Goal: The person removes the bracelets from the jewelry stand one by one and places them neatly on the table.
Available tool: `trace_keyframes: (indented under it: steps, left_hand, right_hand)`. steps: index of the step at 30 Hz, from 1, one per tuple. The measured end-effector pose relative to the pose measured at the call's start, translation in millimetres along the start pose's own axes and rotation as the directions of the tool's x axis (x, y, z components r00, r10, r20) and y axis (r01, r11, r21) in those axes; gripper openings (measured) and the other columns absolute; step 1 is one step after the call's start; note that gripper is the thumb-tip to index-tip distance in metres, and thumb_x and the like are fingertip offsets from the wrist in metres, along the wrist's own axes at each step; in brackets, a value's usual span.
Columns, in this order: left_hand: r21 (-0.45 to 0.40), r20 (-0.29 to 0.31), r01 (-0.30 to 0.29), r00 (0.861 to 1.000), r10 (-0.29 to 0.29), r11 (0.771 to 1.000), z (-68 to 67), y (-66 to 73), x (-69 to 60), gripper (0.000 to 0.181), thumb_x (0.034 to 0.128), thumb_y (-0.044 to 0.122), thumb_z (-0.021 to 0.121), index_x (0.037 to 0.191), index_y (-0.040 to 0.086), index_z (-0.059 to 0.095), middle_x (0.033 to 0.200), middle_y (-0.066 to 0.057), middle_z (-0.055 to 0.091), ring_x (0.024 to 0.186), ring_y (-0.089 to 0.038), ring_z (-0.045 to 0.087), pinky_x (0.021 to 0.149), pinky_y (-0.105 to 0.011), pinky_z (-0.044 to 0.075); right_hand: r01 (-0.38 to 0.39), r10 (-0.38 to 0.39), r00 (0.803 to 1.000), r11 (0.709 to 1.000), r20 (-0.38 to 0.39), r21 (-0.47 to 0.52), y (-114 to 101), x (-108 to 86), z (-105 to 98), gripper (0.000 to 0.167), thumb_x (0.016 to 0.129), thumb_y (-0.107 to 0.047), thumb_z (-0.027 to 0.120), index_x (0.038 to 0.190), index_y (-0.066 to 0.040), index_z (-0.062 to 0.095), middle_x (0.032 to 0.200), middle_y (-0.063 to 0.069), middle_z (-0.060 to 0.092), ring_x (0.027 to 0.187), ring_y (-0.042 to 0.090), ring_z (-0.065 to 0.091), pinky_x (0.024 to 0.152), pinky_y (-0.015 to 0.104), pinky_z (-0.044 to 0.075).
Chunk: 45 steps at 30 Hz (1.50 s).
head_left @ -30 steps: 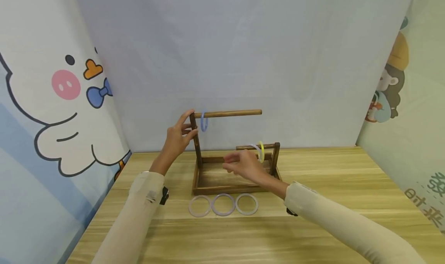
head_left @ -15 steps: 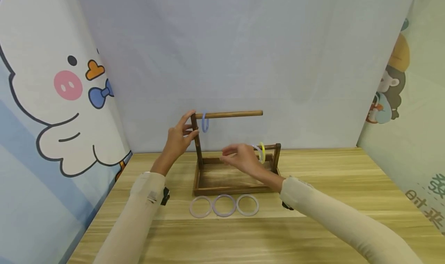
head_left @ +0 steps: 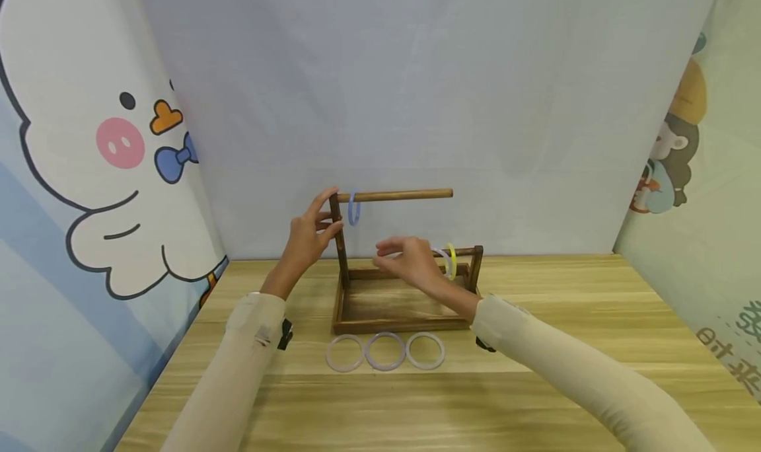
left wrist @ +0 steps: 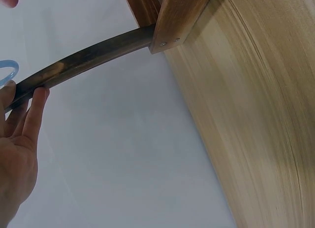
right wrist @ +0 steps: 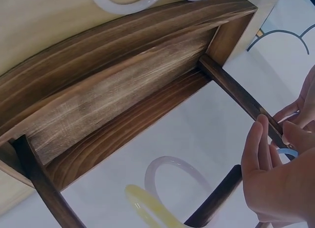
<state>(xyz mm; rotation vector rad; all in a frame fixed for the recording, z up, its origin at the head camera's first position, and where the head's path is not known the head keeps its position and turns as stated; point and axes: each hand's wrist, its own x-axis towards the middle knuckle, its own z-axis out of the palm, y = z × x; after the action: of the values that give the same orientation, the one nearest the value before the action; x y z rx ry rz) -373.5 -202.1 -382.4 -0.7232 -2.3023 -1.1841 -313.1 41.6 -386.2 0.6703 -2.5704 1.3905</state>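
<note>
My left hand [head_left: 308, 237] grips the tall left post of a dark wooden bangle stand [head_left: 396, 324], thumb on one side and fingers on the other. A blue bangle [head_left: 354, 209] hangs on the upper bar close to that hand. With nothing visible between its loosely bent fingers, my right hand [head_left: 410, 260] hovers over the stand's tray, partly covering the lower bar. On that lower bar hang a yellow bangle [right wrist: 152, 208] and a pale lilac bangle [right wrist: 162, 164], both apart from the right hand in the right wrist view.
In front of the stand, three bangles lie in a row on the wood-grain table [head_left: 380, 412]: a pinkish bangle [head_left: 329, 361], a purple bangle [head_left: 368, 358] and a whitish bangle [head_left: 442, 356]. A pale cloth [head_left: 416, 95] rises behind, with printed cartoon panels at both sides.
My right hand has drifted left and slightly up, away from the two bangles on the lower bar. The left hand keeps its grip on the post. The bangles stay put.
</note>
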Motion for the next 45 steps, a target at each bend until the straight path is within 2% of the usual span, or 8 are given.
trace_keyframes:
  steps: [11, 16, 21, 33, 45]
  left_hand:
    - [0.008, 0.005, 0.017, 1.0, -0.017, 1.0, -0.8, 2.9, -1.0, 0.07, 0.0983, 0.003, 0.071, 0.159, 0.022, 0.041, 0.122, -0.031, 0.069, 0.106, -0.041, 0.073, 0.084, -0.044, 0.066]
    - [0.0, -0.001, 0.005, 1.0, -0.005, 1.0, -0.5, 3.1, -1.3, 0.069, 0.0979, 0.002, 0.071, 0.158, 0.02, 0.042, 0.12, -0.032, 0.07, 0.106, -0.042, 0.073, 0.084, -0.046, 0.066]
    - [-0.006, 0.001, 0.011, 1.0, -0.011, 1.0, -1.4, 3.5, -1.8, 0.071, 0.0976, 0.002, 0.071, 0.158, 0.023, 0.042, 0.12, -0.031, 0.07, 0.106, -0.041, 0.073, 0.084, -0.045, 0.066]
    - [-0.019, -0.017, -0.06, 0.998, 0.06, 0.998, 0.7, 1.9, -0.1, 0.07, 0.0962, -0.002, 0.072, 0.157, 0.019, 0.043, 0.114, -0.032, 0.071, 0.108, -0.044, 0.072, 0.087, -0.051, 0.065]
    - [-0.025, -0.026, -0.06, 0.998, 0.059, 0.998, -0.3, 4.8, 0.3, 0.07, 0.0953, -0.004, 0.072, 0.156, 0.016, 0.044, 0.115, -0.034, 0.07, 0.108, -0.043, 0.072, 0.086, -0.048, 0.066]
  right_hand:
    - [0.027, -0.029, 0.999, 0.999, -0.044, -0.038, -1.3, 18.1, 4.1, 0.031, 0.094, -0.017, 0.081, 0.12, -0.001, 0.076, 0.108, 0.014, 0.078, 0.08, 0.025, 0.079, 0.064, 0.027, 0.065]
    - [0.051, -0.053, 0.997, 0.998, -0.061, -0.035, -0.6, 25.4, 5.3, 0.03, 0.094, -0.017, 0.081, 0.119, 0.0, 0.076, 0.109, 0.015, 0.078, 0.08, 0.024, 0.079, 0.068, 0.029, 0.066]
    - [0.068, -0.07, 0.995, 0.997, -0.075, -0.036, -2.5, 31.2, 7.0, 0.03, 0.093, -0.017, 0.081, 0.118, 0.0, 0.076, 0.109, 0.015, 0.078, 0.081, 0.022, 0.079, 0.071, 0.029, 0.067]
    - [0.103, -0.107, 0.987, 0.994, -0.116, -0.033, -12.8, 44.7, 9.9, 0.035, 0.092, -0.02, 0.083, 0.119, 0.0, 0.076, 0.113, 0.014, 0.077, 0.086, 0.025, 0.078, 0.074, 0.03, 0.067]
    - [0.092, -0.089, 0.985, 0.996, -0.147, 0.011, -24.0, 56.1, 15.7, 0.035, 0.092, -0.024, 0.084, 0.118, -0.002, 0.076, 0.115, 0.012, 0.077, 0.085, 0.023, 0.078, 0.071, 0.027, 0.066]
